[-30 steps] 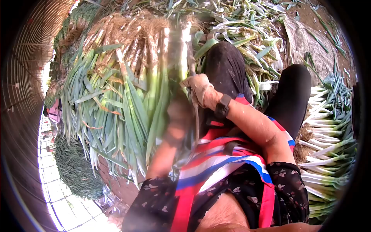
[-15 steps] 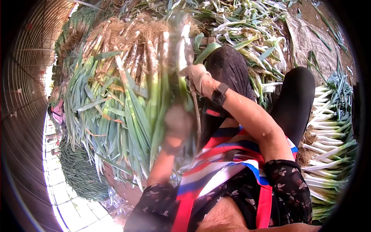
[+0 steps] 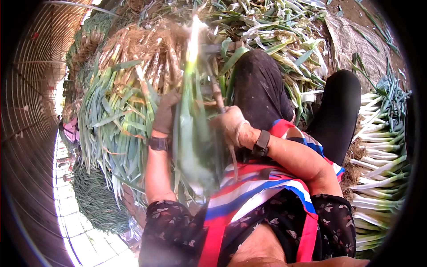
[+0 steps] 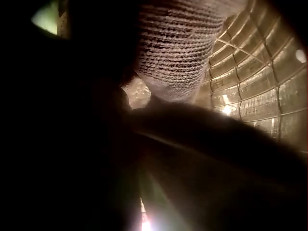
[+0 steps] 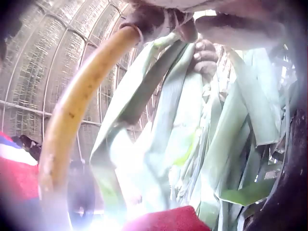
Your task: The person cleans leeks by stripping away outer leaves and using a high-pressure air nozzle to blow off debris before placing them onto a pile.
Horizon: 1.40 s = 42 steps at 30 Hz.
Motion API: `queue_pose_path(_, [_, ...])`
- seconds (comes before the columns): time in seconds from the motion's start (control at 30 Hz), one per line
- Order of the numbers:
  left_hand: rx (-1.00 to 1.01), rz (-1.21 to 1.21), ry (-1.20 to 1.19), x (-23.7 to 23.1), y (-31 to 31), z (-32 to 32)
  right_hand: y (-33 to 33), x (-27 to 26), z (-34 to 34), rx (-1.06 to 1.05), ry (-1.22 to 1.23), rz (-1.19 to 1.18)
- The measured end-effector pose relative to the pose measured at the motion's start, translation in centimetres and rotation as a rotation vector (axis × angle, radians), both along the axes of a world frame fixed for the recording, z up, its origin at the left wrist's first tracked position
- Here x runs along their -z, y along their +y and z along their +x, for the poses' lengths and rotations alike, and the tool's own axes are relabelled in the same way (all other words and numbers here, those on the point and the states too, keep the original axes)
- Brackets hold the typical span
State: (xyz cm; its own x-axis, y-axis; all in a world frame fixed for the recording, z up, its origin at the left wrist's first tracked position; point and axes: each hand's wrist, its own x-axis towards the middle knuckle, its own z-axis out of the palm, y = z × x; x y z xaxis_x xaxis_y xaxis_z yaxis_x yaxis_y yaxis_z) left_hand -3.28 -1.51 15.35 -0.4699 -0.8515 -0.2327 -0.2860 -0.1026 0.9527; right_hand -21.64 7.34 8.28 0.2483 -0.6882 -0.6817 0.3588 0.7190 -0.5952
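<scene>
A leek point(image 3: 193, 44), white end up and leaves blurred, stands out from the pile in the head view. My left hand point(image 3: 166, 113), in a dark knit glove, is beside its leaves. In the right wrist view, curled fingers point(image 5: 206, 57) wrap round leek leaves point(image 5: 175, 110). My right hand point(image 3: 232, 127), in a pale glove, grips a hose point(image 5: 79, 103) whose thin dark pipe point(image 3: 216, 91) reaches up past the leek. The left wrist view is mostly dark, with the glove's knit cuff point(image 4: 178, 53) showing.
Untrimmed leeks point(image 3: 124, 95) with brown roots lie piled on the left. Cleaned white leeks point(image 3: 373, 164) are stacked on the right. Stripped leaves point(image 3: 275, 33) litter the ground ahead, beyond my bent knee point(image 3: 258, 71). A curved greenhouse wall point(image 3: 31, 111) runs along the left.
The leek has moved left, away from the pipe, and its leaves swing blurred. My left hand has shifted left and up; my right hand has come down slightly, still gripping the hose.
</scene>
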Motion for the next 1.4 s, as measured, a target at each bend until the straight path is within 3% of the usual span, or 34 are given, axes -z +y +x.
queue_pose_path(0.07, [-0.024,0.135,0.019,2.0,1.8,2.1,0.2,0.3,0.0,0.132,-0.104,0.048])
queue_pose_path(0.1, [-0.036,0.202,0.027,3.7,2.7,3.6,0.8,-1.6,-0.9,0.084,0.125,-0.101])
queue_pose_path(0.13, [0.125,-0.206,-0.243,8.0,3.5,6.4,1.1,-1.9,-1.0,0.097,0.105,-0.107])
queue_pose_path(0.2, [0.191,-0.481,-0.478,8.4,7.7,4.4,1.7,-2.0,-0.9,0.124,0.067,-0.118])
queue_pose_path(0.23, [0.207,-0.619,-0.597,8.6,9.8,3.4,1.6,-0.7,-0.9,0.029,0.047,-0.164])
queue_pose_path(0.27, [0.197,-0.577,-0.67,7.0,11.4,1.1,1.1,1.6,-0.9,-0.067,0.028,-0.211])
queue_pose_path(0.37, [0.178,-0.659,-0.792,8.3,13.6,-0.1,0.1,1.5,-0.7,-0.061,0.028,-0.141])
queue_pose_path(0.47, [0.102,-0.951,-0.979,10.1,14.9,-3.0,-0.5,-1.7,-1.2,0.172,-0.116,0.018])
queue_pose_path(0.53, [0.044,-0.978,-0.943,10.9,14.9,-3.3,-0.6,-4.3,-1.4,0.314,-0.229,0.05])
queue_pose_path(0.6, [0.012,-0.797,-0.712,14.4,14.6,-0.7,-0.6,-2.1,-0.4,0.227,-0.139,-0.102])
queue_pose_path(0.67, [-0.021,-0.61,-0.479,18.0,14.4,1.9,-0.3,4.1,1.4,0.061,0.102,-0.531])
queue_pose_path(0.73, [-0.011,-0.647,-0.572,15.9,13.5,2.2,0.6,6.6,2.7,0.113,0.389,-1.148])
queue_pose_path(0.8, [0.056,-0.906,-1.006,7.6,9.6,0.8,1.6,7.0,3.4,0.055,0.452,-1.185])
queue_pose_path(0.83, [-0.001,-0.818,-1.067,7.8,8.1,0.4,2.1,7.2,3.8,0.028,0.482,-1.204])
queue_pose_path(0.9, [-0.107,-0.646,-1.18,8.4,5.0,-0.6,2.6,6.0,4.0,-0.169,0.365,-0.825])
queue_pose_path(0.97, [-0.144,-0.645,-1.191,10.7,3.0,-0.5,2.3,4.4,3.7,-0.364,0.323,-0.545])
queue_pose_path(1.1, [-0.192,-0.431,-1.136,11.4,0.2,-0.3,2.4,5.9,3.3,-0.457,0.175,-0.499])
queue_pose_path(1.13, [-0.073,-0.556,-1.079,12.7,-0.7,1.8,2.5,8.6,4.0,-0.42,-0.031,-0.416])
queue_pose_path(1.17, [0.046,-0.681,-1.019,14.0,-1.5,3.9,2.7,2.8,2.3,-0.387,0.07,-0.213])
queue_pose_path(1.2, [0.032,-0.606,-0.76,13.4,-1.7,4.6,2.8,-3.5,0.6,-0.33,0.156,-0.005])
queue_pose_path(1.3, [-0.09,-0.334,-0.393,12.0,-0.9,5.3,3.1,-4.1,0.1,-0.322,0.157,-0.106])
queue_pose_path(1.4, [-0.227,-0.17,-0.516,10.9,-0.6,4.5,3.1,-2.4,0.4,-0.374,0.166,-0.199])
